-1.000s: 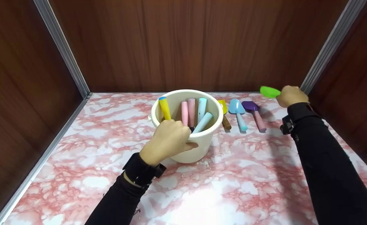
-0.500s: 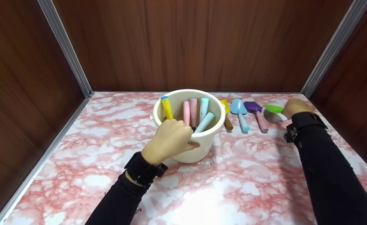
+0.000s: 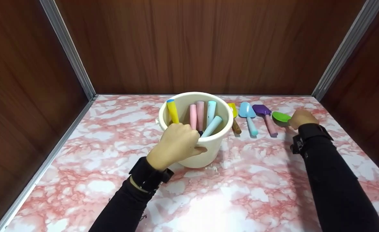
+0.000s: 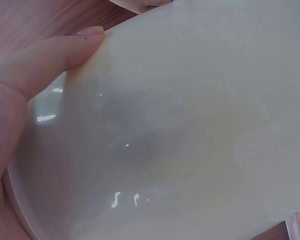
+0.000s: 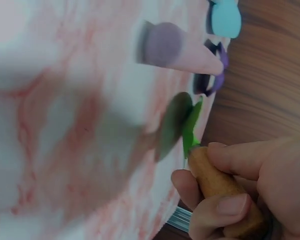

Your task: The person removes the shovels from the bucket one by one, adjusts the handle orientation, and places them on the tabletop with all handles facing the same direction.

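Note:
My left hand (image 3: 176, 141) grips the near rim of a cream bucket (image 3: 205, 153). In the left wrist view the thumb (image 4: 75, 50) lies along the bucket's outer wall; the fingers inside are hidden. Out to the right, my right hand (image 3: 304, 118) holds a small green trowel (image 3: 281, 116). The right wrist view shows fingers and thumb curled round its brown wooden handle (image 5: 215, 180). Its green blade is tilted close over the table, beside its own shadow; contact cannot be told. Several handles stand in the bucket, among them a yellow one (image 3: 173, 112) and a pink one (image 3: 193, 116).
Between bucket and right hand lie a yellow trowel (image 3: 233, 110) with a brown handle, a light blue trowel (image 3: 247, 110) and a purple trowel (image 3: 262, 109) with a pink handle. Brown wood-grain panels (image 3: 189, 48) close off the back and sides of the marbled table (image 3: 112, 167).
My right hand has come down toward the table with the green trowel, bringing it right of the purple one. My left hand keeps its grip on the bucket. The head view has shifted slightly.

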`<state>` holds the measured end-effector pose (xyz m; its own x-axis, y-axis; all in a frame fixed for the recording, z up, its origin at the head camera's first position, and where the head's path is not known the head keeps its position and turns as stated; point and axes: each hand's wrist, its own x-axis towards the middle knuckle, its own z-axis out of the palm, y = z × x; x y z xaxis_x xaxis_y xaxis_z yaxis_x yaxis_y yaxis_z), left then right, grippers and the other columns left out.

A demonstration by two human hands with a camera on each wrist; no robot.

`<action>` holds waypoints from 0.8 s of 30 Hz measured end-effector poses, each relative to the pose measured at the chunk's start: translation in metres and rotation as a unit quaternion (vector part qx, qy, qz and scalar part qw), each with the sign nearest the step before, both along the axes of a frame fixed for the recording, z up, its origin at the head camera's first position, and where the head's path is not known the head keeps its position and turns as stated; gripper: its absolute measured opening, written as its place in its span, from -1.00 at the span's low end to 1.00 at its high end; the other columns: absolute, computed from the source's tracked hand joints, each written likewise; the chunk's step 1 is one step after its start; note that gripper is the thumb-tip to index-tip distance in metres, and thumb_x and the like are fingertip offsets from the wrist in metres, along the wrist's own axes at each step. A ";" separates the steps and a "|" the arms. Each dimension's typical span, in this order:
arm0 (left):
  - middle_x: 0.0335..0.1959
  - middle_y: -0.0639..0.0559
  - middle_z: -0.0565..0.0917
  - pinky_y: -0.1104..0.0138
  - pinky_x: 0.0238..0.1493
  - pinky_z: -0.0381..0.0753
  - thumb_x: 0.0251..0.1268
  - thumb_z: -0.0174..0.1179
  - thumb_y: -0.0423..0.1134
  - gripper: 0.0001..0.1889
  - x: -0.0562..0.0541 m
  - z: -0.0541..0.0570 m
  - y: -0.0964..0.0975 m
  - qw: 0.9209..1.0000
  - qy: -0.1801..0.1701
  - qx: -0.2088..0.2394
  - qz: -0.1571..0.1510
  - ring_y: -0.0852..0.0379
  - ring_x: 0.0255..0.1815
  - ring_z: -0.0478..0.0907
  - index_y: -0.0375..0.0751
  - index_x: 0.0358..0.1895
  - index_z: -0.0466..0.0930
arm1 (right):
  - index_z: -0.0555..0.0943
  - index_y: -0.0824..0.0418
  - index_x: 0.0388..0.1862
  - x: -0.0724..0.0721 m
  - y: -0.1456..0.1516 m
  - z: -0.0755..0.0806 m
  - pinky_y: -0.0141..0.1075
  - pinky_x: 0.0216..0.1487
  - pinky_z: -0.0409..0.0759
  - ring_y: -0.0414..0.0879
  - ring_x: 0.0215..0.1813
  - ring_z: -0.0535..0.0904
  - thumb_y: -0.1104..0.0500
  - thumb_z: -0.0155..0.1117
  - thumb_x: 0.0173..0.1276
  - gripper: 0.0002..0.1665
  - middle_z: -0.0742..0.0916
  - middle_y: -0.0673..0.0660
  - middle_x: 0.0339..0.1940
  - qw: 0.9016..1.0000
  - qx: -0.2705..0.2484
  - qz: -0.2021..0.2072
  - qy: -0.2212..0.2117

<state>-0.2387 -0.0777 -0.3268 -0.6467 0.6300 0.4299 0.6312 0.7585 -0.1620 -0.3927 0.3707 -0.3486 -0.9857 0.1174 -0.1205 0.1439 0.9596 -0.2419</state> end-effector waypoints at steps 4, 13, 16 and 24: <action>-0.72 0.12 0.35 0.19 -0.64 0.40 0.19 0.55 0.22 -0.45 0.001 0.000 0.000 1.000 0.001 -0.002 0.001 0.08 -0.67 0.51 -0.08 -0.66 0.55 | 0.51 0.67 0.10 -0.002 0.001 -0.010 0.26 0.21 0.53 0.49 0.17 0.56 0.17 0.10 0.35 -0.43 0.55 0.67 0.19 1.000 -0.013 0.002 0.001; -0.71 0.13 0.35 0.22 -0.63 0.38 0.20 0.54 0.23 -0.46 0.000 0.001 0.001 1.000 -0.012 0.000 0.002 0.11 -0.66 0.48 -0.09 -0.63 0.58 | 0.52 0.63 0.13 -0.003 0.000 -0.026 0.29 0.10 0.59 0.54 0.21 0.58 0.05 0.01 0.47 -0.37 0.58 0.67 0.18 1.000 -0.002 -0.023 0.008; -0.71 0.14 0.33 0.24 -0.64 0.36 0.20 0.54 0.22 -0.47 0.000 0.001 0.000 1.000 -0.014 0.002 0.000 0.12 -0.67 0.45 -0.09 -0.62 0.59 | 0.53 0.60 0.13 -0.004 -0.002 -0.032 0.30 0.08 0.60 0.54 0.23 0.57 -0.02 -0.01 0.51 -0.35 0.58 0.68 0.19 1.000 0.004 -0.029 0.009; -0.71 0.15 0.28 0.22 -0.64 0.37 0.20 0.54 0.22 -0.45 0.000 0.000 0.001 1.000 -0.004 0.006 -0.004 0.15 -0.68 0.39 -0.09 -0.65 0.55 | 0.56 0.30 -0.42 0.007 0.002 -0.029 0.03 -0.24 0.57 0.26 -0.16 0.62 -0.12 0.05 0.49 -0.48 0.68 0.45 -0.21 1.000 -0.010 0.004 0.022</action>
<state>-0.2390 -0.0772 -0.3265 -0.6448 0.6305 0.4320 0.6393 0.7547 -0.1473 -0.3854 0.3731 -0.3776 -0.9910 0.1072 -0.0800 0.1249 0.9556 -0.2670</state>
